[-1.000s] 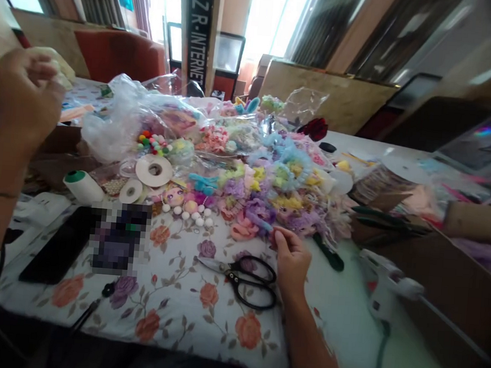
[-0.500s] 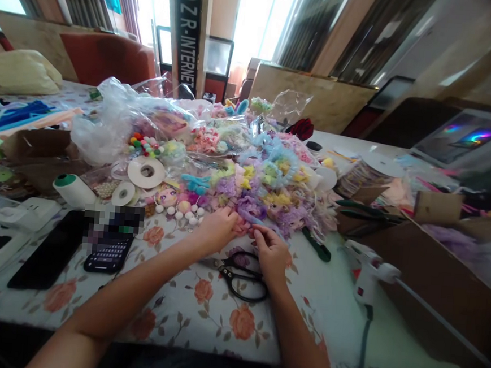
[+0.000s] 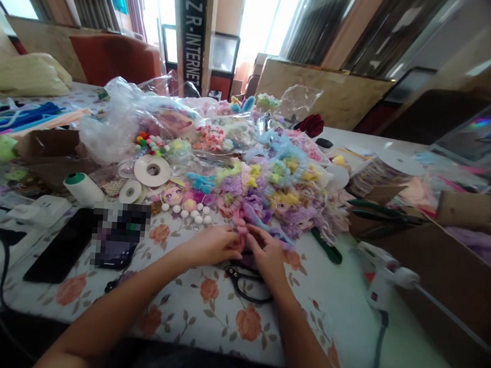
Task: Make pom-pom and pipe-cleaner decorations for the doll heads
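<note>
A pink plaited strand (image 3: 240, 220) of soft yarn or fabric runs from the pile down between my two hands. My left hand (image 3: 217, 245) is closed on its lower part, fingers curled from the left. From the right, my right hand (image 3: 267, 255) pinches at the same strand with thumb and forefinger. Black-handled scissors (image 3: 251, 289) lie on the flowered cloth just under my hands, their blades partly hidden. Close beyond my fingers are purple and pastel fluffy trims (image 3: 264, 211), a doll-face piece (image 3: 173, 194) and a string of white beads (image 3: 186, 212).
Two phones (image 3: 59, 249) and a white power strip (image 3: 0, 250) lie on the left. Spools of white ribbon (image 3: 152, 171) and thread (image 3: 81, 188) stand behind them. At right are a glue gun (image 3: 380, 274), a green-handled tool (image 3: 328, 246) and a cardboard box (image 3: 441, 290).
Both hands have drawn back toward me, bringing the pink strand out from the pile's edge. More of the strand shows now. The view has shifted slightly left.
</note>
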A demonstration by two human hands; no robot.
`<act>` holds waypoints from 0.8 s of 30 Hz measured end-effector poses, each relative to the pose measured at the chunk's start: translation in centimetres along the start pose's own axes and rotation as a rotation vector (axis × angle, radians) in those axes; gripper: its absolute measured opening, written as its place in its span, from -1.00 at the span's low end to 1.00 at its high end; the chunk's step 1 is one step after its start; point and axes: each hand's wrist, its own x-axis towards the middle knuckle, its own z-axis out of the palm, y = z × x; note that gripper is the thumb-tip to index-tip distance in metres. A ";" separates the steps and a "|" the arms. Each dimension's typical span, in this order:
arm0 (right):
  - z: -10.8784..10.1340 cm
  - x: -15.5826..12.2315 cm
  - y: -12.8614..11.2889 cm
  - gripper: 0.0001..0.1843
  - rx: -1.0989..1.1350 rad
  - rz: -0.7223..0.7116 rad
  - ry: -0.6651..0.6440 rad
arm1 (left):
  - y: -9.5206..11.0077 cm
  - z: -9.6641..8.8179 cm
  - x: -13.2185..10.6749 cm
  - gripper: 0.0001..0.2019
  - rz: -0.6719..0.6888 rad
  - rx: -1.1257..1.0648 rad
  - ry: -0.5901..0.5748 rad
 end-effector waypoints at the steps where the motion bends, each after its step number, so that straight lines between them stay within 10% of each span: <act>1: 0.1 0.0 0.1 -0.58 -0.029 -0.031 -0.017 | 0.2 0.0 0.2 -0.81 -0.009 0.018 -0.009; 16: -1.7 1.5 2.3 -0.61 -0.430 -0.166 0.130 | -1.1 -5.3 -1.2 -0.82 -0.115 0.108 -0.375; 24: -3.2 1.5 1.1 -0.62 -0.525 -0.167 0.369 | -0.4 -3.3 2.3 -0.75 -0.070 0.058 -0.006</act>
